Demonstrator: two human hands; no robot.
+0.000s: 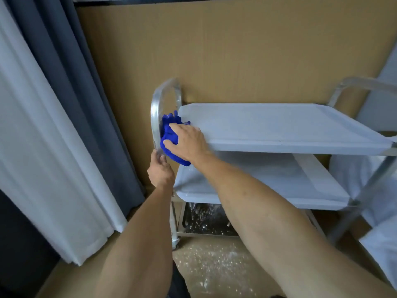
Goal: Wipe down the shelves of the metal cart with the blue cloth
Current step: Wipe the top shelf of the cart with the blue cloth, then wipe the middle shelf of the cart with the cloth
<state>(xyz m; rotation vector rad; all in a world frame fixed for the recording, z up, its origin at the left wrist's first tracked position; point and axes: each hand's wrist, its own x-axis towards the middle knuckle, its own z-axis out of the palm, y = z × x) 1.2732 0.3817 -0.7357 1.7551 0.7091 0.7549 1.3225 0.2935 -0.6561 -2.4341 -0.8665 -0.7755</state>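
At the left end of the shiny metal cart (pixel 279 130), my right hand (pixel 189 143) grips the crumpled bright blue cloth (pixel 169 136) against the curved steel handle (pixel 155 117); just below it, my left hand (pixel 160 171) pinches that handle's lower end.

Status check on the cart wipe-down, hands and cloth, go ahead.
Right hand holds the blue cloth at the top shelf's left end. Left hand grips the cart handle. Nothing in the way.
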